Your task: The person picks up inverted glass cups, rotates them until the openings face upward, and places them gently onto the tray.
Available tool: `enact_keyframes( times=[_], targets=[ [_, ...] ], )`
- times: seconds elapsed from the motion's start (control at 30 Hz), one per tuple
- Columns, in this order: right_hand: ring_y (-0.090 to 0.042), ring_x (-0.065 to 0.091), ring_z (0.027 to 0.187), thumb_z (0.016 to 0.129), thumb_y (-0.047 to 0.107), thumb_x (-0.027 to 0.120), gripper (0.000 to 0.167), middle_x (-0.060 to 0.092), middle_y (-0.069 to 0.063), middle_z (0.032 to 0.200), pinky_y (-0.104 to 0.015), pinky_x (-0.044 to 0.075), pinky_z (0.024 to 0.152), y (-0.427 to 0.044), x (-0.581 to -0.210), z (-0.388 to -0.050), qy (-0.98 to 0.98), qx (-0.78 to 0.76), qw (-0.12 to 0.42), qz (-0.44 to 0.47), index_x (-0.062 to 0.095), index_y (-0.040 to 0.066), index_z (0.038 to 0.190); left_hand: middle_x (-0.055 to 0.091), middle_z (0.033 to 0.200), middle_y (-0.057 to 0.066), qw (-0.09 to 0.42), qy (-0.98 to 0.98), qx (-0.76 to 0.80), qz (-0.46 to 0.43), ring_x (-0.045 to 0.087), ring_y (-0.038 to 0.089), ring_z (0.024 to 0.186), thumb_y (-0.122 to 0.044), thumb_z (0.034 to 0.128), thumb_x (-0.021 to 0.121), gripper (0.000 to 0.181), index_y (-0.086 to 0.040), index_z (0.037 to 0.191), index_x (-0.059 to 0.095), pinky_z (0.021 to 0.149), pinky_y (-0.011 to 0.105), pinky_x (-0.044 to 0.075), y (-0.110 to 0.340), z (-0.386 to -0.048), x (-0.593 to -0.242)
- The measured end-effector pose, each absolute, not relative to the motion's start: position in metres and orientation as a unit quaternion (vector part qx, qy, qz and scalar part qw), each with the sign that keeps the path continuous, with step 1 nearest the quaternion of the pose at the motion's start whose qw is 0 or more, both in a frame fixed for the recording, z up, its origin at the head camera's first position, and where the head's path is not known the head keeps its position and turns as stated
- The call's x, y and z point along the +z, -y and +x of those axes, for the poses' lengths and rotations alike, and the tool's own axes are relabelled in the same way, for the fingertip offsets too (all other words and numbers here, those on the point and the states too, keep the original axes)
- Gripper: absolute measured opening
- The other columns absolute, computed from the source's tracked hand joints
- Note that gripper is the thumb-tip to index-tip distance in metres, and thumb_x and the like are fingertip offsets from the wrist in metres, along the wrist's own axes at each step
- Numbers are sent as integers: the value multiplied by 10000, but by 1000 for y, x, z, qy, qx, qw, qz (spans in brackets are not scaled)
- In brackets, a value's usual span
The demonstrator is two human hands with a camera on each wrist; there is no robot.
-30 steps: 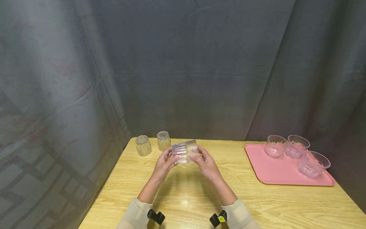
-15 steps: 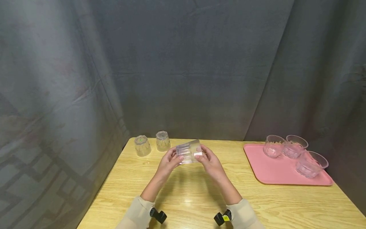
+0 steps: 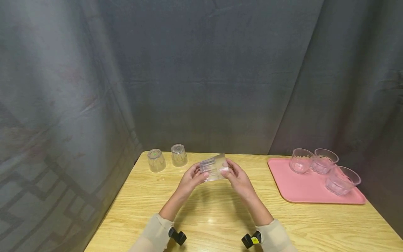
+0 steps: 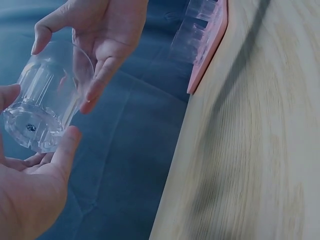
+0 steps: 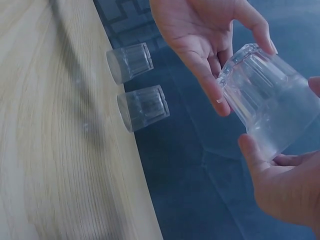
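Between both hands, above the table, a clear faceted drinking glass [image 3: 212, 168] lies on its side; its base points left and its rim right. My left hand [image 3: 190, 179] grips it around the base end, and my right hand [image 3: 237, 179] holds the rim end. In the left wrist view the glass [image 4: 50, 97] shows a dark mark on its base. Thumb and fingers of the right hand [image 5: 295, 187] lie on opposite sides of the glass [image 5: 272, 100] in the right wrist view. No contents can be made out inside it.
Two similar glasses stand upside down at the table's back left, one glass [image 3: 156, 161] with a green mark, the other glass [image 3: 179, 155] beside it. At right, a pink tray [image 3: 302, 193] carries a clear cup [image 3: 301, 161], another cup [image 3: 324, 162] and a wider bowl [image 3: 342, 182]. Grey curtains [image 3: 201, 77] enclose the table.
Both hands have shifted slightly to the right together with the glass between them. The grip looks the same, and the glasses on the table and the tray stay put.
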State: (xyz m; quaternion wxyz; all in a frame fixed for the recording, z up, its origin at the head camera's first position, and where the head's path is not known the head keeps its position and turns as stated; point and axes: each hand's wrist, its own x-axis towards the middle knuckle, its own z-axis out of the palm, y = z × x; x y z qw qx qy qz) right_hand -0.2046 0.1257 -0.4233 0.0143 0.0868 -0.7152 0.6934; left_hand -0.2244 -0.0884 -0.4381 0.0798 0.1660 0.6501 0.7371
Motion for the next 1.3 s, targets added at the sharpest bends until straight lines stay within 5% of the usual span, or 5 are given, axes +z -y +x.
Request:
enact_keyframes(
  times=[0.4,1.3],
  targets=[
    [-330,344,1474,1009,240,634,705,354,-207,1593,-461,312,1177,-148,-421,-205,739,671,7,61,286,2,1574,498,1449,252,112,-657,724,179,534,300,1320,-206,972,666,706,52,1527,314,1046,338,490,69,-230,-441],
    [-333,327,1470,1028,294,607,715,317,-222,1603,-489,293,1185,-189,-414,-201,768,640,15,30,260,18,1589,570,1362,215,133,-641,730,196,601,202,1202,-171,970,668,603,68,1459,409,1004,337,517,25,-245,-448]
  ],
)
